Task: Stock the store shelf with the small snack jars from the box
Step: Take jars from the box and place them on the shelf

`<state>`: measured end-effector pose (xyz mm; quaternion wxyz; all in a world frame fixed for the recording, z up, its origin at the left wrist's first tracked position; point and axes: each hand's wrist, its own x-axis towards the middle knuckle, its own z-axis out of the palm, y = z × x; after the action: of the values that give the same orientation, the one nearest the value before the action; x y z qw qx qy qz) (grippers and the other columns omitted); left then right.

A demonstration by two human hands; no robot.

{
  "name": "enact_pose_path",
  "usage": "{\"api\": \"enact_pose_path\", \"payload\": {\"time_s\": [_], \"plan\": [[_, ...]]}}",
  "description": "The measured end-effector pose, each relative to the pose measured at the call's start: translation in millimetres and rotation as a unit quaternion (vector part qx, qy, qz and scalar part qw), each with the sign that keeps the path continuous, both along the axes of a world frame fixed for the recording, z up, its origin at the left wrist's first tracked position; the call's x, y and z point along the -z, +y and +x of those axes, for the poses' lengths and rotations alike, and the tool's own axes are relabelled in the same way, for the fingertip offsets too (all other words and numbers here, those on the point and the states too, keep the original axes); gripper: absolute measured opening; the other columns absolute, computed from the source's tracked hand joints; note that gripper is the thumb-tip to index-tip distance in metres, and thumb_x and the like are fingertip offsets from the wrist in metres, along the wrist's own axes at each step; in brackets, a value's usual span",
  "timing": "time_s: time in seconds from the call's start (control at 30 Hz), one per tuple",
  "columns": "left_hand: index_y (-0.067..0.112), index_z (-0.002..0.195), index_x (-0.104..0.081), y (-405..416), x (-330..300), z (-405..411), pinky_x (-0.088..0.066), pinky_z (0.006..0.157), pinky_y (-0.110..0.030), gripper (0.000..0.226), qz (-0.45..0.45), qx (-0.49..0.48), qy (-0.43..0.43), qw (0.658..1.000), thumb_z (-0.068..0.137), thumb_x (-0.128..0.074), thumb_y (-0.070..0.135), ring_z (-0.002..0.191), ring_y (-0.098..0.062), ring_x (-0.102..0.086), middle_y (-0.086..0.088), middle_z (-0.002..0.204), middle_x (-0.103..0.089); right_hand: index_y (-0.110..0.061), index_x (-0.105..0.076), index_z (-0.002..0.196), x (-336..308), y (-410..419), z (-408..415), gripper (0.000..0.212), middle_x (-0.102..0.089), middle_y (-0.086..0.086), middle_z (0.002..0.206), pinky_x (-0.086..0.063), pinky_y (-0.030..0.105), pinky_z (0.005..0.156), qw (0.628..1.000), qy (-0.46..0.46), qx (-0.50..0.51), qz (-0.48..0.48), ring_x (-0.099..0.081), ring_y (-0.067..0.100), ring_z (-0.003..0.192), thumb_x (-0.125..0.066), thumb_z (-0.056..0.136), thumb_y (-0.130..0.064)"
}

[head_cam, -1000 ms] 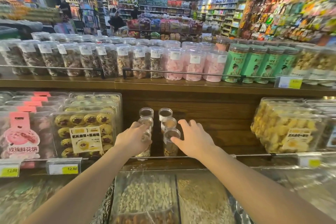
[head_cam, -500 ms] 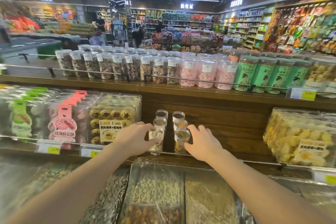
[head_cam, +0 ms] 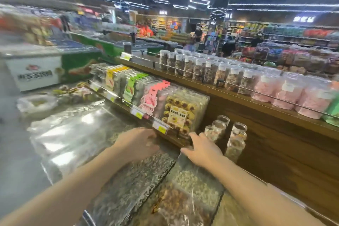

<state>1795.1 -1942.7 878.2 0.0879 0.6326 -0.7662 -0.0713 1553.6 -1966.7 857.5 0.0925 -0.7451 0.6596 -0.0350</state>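
Several small clear snack jars [head_cam: 235, 145] stand in two short rows on the lower wooden shelf [head_cam: 260, 154], between a cookie box and bare wood. My left hand [head_cam: 136, 143] hovers over the bulk bins with relaxed fingers, holding nothing, well left of the jars. My right hand [head_cam: 201, 149] is spread flat just left of the front jars, fingertips near the shelf rail, holding nothing. No box is in view.
A boxed cookie pack [head_cam: 183, 113] and pink, green and yellow tagged packs fill the shelf to the left. Tall jars [head_cam: 211, 71] line the upper shelf behind a rail. Plastic-covered bulk bins [head_cam: 187, 189] lie below my arms. A freezer chest [head_cam: 42, 68] stands at left.
Both hands have let go of the front jars and drawn back to the left. My view has swung left, so the jars now sit right of my hands.
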Motion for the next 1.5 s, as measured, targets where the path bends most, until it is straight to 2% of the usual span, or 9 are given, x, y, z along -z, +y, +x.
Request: {"api": "enact_pose_path", "payload": {"time_s": [0.17, 0.33, 0.5, 0.63, 0.83, 1.0, 1.2, 1.37, 1.5], "plan": [[0.043, 0.128, -0.058, 83, 14, 61, -0.055, 0.089, -0.037, 0.066, 0.021, -0.121, 0.004, 0.992, 0.076, -0.043, 0.08, 0.116, -0.017, -0.061, 0.014, 0.127, -0.062, -0.026, -0.029, 0.152, 17, 26, 85, 0.069, -0.039, 0.01, 0.148, -0.047, 0.047, 0.099, 0.991, 0.002, -0.13, 0.017, -0.037, 0.033, 0.137, -0.05, 0.097, -0.063], [0.041, 0.133, -0.058, 177, 15, 117, -0.048, 0.089, -0.032, 0.048, 0.021, -0.222, 0.0, 0.975, 0.09, -0.056, 0.064, 0.121, -0.015, -0.058, 0.014, 0.129, -0.06, -0.023, -0.025, 0.156, 21, 82, 167, 0.073, -0.033, 0.013, 0.156, -0.043, 0.051, 0.108, 0.973, 0.01, -0.226, 0.036, -0.03, 0.035, 0.145, -0.051, 0.099, -0.059], [0.043, 0.122, -0.062, 268, 5, 167, -0.047, 0.087, -0.031, 0.035, 0.006, -0.306, 0.025, 0.952, 0.092, -0.058, 0.061, 0.118, -0.013, -0.057, 0.018, 0.106, -0.056, -0.022, -0.03, 0.155, 11, 144, 239, 0.071, -0.037, 0.012, 0.154, -0.042, 0.047, 0.109, 0.95, 0.008, -0.311, 0.006, -0.037, 0.033, 0.141, -0.052, 0.098, -0.058], [0.044, 0.127, -0.057, 340, 8, 210, -0.046, 0.096, -0.033, 0.04, 0.007, -0.351, 0.03, 0.936, 0.092, -0.056, 0.063, 0.122, -0.01, -0.053, 0.017, 0.127, -0.057, -0.024, -0.036, 0.149, 5, 201, 294, 0.066, -0.042, 0.01, 0.148, -0.044, 0.05, 0.105, 0.933, -0.014, -0.36, -0.004, -0.038, 0.031, 0.139, -0.054, 0.096, -0.059], [0.041, 0.13, -0.057, 472, 21, 278, -0.045, 0.091, -0.031, 0.046, 0.009, -0.398, 0.021, 0.917, 0.091, -0.055, 0.064, 0.124, -0.009, -0.054, 0.017, 0.131, -0.058, -0.023, -0.032, 0.152, 5, 311, 378, 0.067, -0.043, 0.01, 0.143, -0.044, 0.046, 0.102, 0.905, -0.009, -0.425, 0.001, -0.039, 0.032, 0.136, -0.053, 0.098, -0.057], [0.041, 0.132, -0.055, 600, 33, 331, -0.047, 0.097, -0.034, 0.046, 0.025, -0.453, 0.021, 0.891, 0.092, -0.053, 0.064, 0.126, -0.01, -0.053, 0.016, 0.133, -0.057, -0.025, -0.033, 0.152, 20, 418, 462, 0.068, -0.044, 0.007, 0.145, -0.046, 0.046, 0.102, 0.879, -0.008, -0.476, 0.01, -0.039, 0.029, 0.136, -0.052, 0.097, -0.06], [0.041, 0.133, -0.055, 754, 51, 380, -0.05, 0.096, -0.036, 0.048, 0.042, -0.533, 0.033, 0.844, 0.091, -0.053, 0.066, 0.119, -0.01, -0.056, 0.015, 0.127, -0.057, -0.025, -0.027, 0.155, 49, 556, 556, 0.073, -0.041, 0.008, 0.147, -0.047, 0.043, 0.099, 0.831, 0.015, -0.555, 0.038, -0.041, 0.03, 0.134, -0.052, 0.097, -0.06], [0.039, 0.131, -0.058, 867, 72, 398, -0.051, 0.096, -0.038, 0.05, 0.048, -0.604, 0.067, 0.793, 0.09, -0.054, 0.066, 0.118, -0.012, -0.058, 0.013, 0.125, -0.06, -0.021, -0.036, 0.146, 71, 657, 616, 0.063, -0.047, 0.011, 0.135, -0.05, 0.047, 0.094, 0.766, 0.048, -0.64, 0.036, -0.043, 0.034, 0.128, -0.053, 0.098, -0.056], [0.041, 0.133, -0.056, 935, 89, 401, -0.05, 0.099, -0.039, 0.048, 0.052, -0.665, 0.09, 0.74, 0.091, -0.054, 0.065, 0.126, -0.012, -0.055, 0.015, 0.135, -0.057, -0.023, -0.031, 0.152, 89, 725, 660, 0.065, -0.044, 0.011, 0.14, -0.05, 0.045, 0.092, 0.708, 0.073, -0.7, 0.049, -0.041, 0.033, 0.13, -0.051, 0.099, -0.054]]}}
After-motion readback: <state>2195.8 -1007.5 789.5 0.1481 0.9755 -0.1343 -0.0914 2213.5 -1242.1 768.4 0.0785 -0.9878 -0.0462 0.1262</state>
